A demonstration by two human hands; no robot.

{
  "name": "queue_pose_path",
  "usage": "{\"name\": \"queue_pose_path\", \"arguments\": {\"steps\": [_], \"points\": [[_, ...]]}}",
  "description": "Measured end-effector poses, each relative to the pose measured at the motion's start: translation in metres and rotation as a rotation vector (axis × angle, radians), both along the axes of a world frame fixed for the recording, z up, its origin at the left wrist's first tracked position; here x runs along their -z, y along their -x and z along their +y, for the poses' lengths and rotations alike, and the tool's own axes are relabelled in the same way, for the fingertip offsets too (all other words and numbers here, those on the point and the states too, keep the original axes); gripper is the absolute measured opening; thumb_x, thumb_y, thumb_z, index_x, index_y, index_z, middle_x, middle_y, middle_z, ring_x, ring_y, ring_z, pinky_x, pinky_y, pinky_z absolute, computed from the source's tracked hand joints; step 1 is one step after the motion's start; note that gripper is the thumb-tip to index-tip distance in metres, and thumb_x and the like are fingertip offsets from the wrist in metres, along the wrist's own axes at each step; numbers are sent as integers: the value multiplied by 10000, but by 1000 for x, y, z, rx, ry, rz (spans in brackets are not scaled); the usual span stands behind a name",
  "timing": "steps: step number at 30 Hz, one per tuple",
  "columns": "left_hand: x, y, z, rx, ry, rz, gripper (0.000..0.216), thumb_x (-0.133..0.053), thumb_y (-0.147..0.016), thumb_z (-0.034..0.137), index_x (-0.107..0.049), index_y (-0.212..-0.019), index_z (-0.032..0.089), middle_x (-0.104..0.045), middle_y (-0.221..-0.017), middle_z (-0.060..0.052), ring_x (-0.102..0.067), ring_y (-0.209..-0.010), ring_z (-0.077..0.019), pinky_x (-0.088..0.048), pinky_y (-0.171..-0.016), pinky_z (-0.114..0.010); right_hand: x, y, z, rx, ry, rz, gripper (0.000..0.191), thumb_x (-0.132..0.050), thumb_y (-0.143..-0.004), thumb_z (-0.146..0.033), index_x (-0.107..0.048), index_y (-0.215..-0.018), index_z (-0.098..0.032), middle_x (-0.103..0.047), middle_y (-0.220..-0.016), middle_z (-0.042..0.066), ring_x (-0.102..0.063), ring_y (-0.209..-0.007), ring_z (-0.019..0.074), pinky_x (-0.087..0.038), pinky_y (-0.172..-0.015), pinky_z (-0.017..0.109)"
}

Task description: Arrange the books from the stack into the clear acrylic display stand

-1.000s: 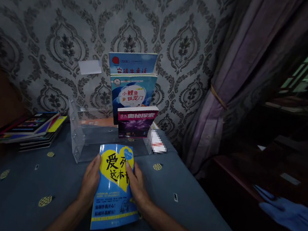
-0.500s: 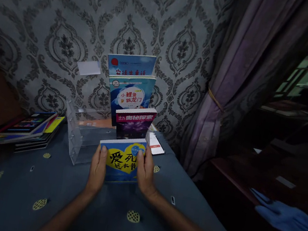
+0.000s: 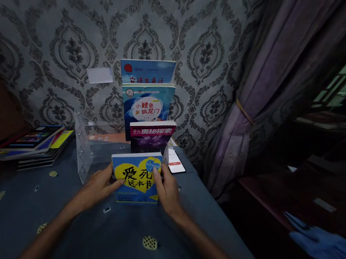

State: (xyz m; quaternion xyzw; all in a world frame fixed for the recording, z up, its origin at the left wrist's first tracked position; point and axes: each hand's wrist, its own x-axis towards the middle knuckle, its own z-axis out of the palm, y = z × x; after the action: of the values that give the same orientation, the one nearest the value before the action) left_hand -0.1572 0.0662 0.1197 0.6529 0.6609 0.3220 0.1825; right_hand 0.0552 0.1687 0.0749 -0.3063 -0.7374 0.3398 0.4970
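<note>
A blue book with a yellow heart on its cover (image 3: pixel 136 177) stands upright in the front slot of a clear acrylic tiered stand (image 3: pixel 86 150). My left hand (image 3: pixel 96 188) rests at the book's lower left, fingers apart and touching the cover. My right hand (image 3: pixel 166 190) touches its right edge with fingers extended. Behind it stand a purple book with a red title band (image 3: pixel 151 135), a light blue book (image 3: pixel 146 104) and a blue book at the back (image 3: pixel 146 71).
A stack of colourful books (image 3: pixel 33 143) lies at the left on the blue patterned tablecloth (image 3: pixel 127 245). A phone (image 3: pixel 175 161) lies right of the stand. Patterned wallpaper is behind; a purple curtain (image 3: pixel 258 95) hangs at the right. A blue gloved hand (image 3: pixel 322 247) shows at far right.
The blue book went from lying flat in both hands to standing upright in the stand's front slot. My left hand has slid off the book's side down to its lower left.
</note>
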Motion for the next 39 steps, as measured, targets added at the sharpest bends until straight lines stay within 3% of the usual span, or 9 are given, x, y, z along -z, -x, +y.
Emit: {"name": "queue_pose_path", "arguments": {"steps": [4,7,11,17,21,25,32,39], "points": [[3,-3,1,16,15,-12,422,-511,-879,464,-556,-1194,188,-744,-950,-55,-646,-661,-212,-494,-645,-336,-5,-7,5,-94,72,-83,360,-448,-970,-566,-509,-817,-246,-641,-737,16,-630,-652,200,-487,-564,305],[5,-7,4,14,22,-39,386,-513,-870,432,-545,-1162,182,-738,-1025,-88,-682,-735,-237,-513,-679,-354,-9,-10,9,-152,152,-100,380,-474,-931,-613,-495,-822,-250,-626,-739,15,-632,-605,196,-501,-491,299],[1,-12,10,-20,3,7,356,-514,-883,390,-531,-1169,179,-730,-950,-90,-691,-797,-270,-516,-675,-362,-19,-14,19,-144,144,-143,360,-453,-929,-600,-495,-860,-250,-634,-783,29,-644,-594,201,-541,-501,330],[-33,-26,29,-88,-174,172,323,-526,-913,301,-492,-1212,184,-714,-928,-77,-684,-815,-270,-513,-711,-370,-62,-21,36,-17,-79,-172,297,-416,-970,-509,-504,-881,-240,-667,-845,66,-671,-736,243,-550,-609,365],[-59,-38,43,-244,-439,258,381,-556,-931,297,-451,-1272,163,-683,-848,-59,-676,-772,-268,-525,-704,-385,-103,-20,43,72,-302,-73,281,-434,-997,-499,-519,-920,-243,-646,-823,42,-635,-701,219,-541,-648,372],[-65,-43,57,-338,-670,244,458,-552,-962,310,-383,-1354,146,-683,-860,-57,-693,-810,-260,-554,-739,-395,-129,-16,43,78,-456,73,304,-448,-1007,-535,-554,-992,-251,-653,-896,46,-642,-818,235,-562,-729,399],[-51,-39,74,-350,-721,276,344,-549,-969,298,-421,-1263,175,-688,-873,-49,-703,-816,-251,-573,-733,-389,-114,-11,61,-61,-352,145,356,-495,-979,-580,-570,-1073,-245,-665,-976,57,-657,-875,228,-607,-737,388],[-50,-41,79,-335,-628,289,263,-526,-982,255,-403,-1210,212,-705,-968,-60,-707,-836,-241,-568,-730,-364,-101,-8,83,-39,-279,72,477,-482,-947,-665,-579,-1132,-236,-686,-1023,78,-666,-890,240,-620,-728,390]]}}
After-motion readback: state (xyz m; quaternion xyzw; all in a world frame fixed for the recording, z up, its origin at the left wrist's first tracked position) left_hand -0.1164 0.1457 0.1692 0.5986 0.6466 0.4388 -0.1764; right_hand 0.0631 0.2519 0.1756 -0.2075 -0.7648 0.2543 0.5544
